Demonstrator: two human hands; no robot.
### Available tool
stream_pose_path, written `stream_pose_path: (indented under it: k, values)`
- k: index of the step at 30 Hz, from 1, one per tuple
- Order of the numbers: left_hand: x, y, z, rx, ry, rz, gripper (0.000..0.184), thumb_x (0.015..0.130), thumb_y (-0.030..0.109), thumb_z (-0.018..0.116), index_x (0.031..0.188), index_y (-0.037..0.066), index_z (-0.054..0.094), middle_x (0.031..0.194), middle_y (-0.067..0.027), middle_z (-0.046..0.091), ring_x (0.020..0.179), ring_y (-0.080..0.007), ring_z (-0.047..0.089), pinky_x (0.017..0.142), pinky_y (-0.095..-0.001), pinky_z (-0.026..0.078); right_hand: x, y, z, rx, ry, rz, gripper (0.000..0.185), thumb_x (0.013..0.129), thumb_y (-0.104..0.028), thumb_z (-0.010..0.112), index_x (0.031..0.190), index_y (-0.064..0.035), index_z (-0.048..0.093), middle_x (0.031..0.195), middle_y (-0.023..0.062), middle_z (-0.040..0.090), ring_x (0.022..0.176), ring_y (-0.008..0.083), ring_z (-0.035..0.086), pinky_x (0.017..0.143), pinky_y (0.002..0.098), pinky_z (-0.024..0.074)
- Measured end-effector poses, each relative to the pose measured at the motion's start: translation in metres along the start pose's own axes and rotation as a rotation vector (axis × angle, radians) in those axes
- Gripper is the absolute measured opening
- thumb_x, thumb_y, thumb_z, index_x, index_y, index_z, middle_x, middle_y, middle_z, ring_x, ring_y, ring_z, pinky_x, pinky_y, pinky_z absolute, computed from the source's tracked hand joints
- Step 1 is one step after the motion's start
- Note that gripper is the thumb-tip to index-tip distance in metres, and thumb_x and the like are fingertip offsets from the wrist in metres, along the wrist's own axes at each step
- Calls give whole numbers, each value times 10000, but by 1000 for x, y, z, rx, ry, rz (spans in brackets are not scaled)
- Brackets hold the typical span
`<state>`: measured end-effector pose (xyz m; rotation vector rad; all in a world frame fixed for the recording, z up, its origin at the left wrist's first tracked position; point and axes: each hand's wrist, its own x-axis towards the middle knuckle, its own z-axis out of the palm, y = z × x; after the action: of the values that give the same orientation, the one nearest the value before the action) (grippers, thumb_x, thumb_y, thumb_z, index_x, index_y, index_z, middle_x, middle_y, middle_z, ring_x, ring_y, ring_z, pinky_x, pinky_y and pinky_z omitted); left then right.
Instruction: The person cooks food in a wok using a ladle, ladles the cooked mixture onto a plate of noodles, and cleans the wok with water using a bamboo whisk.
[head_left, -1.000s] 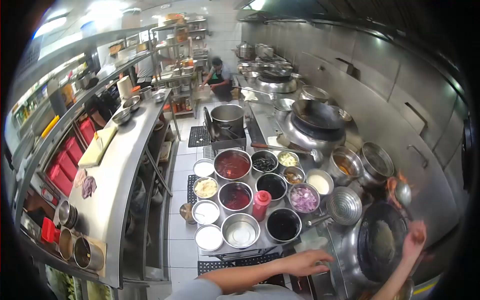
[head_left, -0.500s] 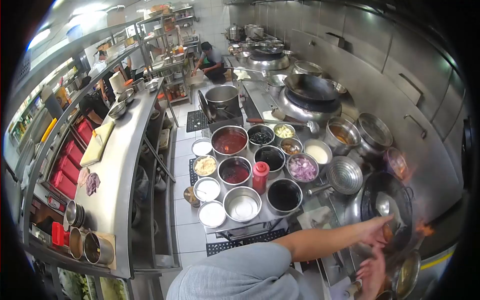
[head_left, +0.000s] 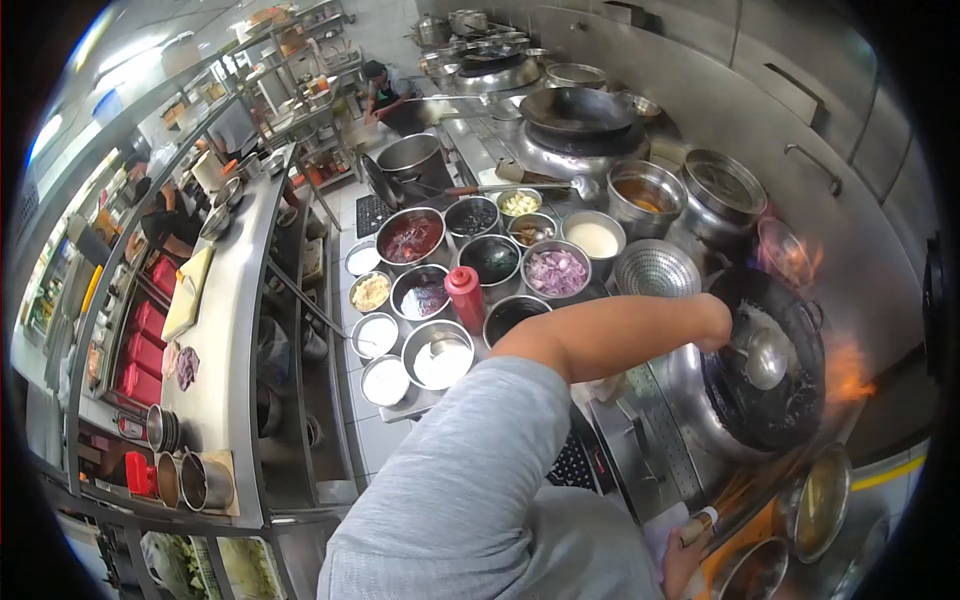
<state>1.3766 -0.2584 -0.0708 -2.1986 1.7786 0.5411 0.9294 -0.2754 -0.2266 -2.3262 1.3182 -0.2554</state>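
Note:
My left hand [head_left: 714, 324] is closed at the near edge of the black wok [head_left: 735, 400]. A ladle [head_left: 767, 362] lies in the wok, its bowl among pale, wet contents, and its short visible shaft runs toward that hand. Low at the right, my right hand [head_left: 681, 563] is partly in view, with its fingers round a wooden handle [head_left: 696, 527]. What that handle belongs to is hidden. Flames [head_left: 848, 372] rise beside the wok. A perforated strainer [head_left: 655, 270] rests to the wok's left.
Sauce and ingredient pots stand on the left, among them chopped onion [head_left: 556, 272] and a red squeeze bottle [head_left: 465, 298]. Metal bowls [head_left: 822, 500] sit at lower right. A second wok [head_left: 577, 122] stands further back. A person [head_left: 390, 95] crouches in the far aisle.
My left hand has gone from open over the wok to closed at its edge by the ladle. My right hand has dropped away from beside it. The flames are larger, and the view has shifted.

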Motion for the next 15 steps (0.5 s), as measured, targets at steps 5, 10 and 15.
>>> stream_pose_path:
  k: [5,10,15]
  values:
    - [1,-8,20,-96,312,-86,300,849,203,589,1101,163,746,1073,-90,728,1019,-300,689,828,-440,557,30,20,26,-46,-9,93,758,833,-338,688,1400,66,388,1211,309,554,1160,482,507,1012,481,414]
    - [-17,-27,7,12,287,-70,306,922,301,547,1038,103,750,1038,-125,734,995,-317,699,824,-465,556,9,51,-28,1141,-104,517,447,798,-210,642,1195,-24,550,960,149,645,806,316,644,654,426,532]
    - [-32,-57,-14,-103,137,-191,593,992,534,400,1139,36,688,1212,-199,659,1145,-365,625,949,-483,499,-67,6,-97,1841,-29,443,504,803,-209,646,1266,-55,520,1059,149,639,774,305,654,605,407,570]
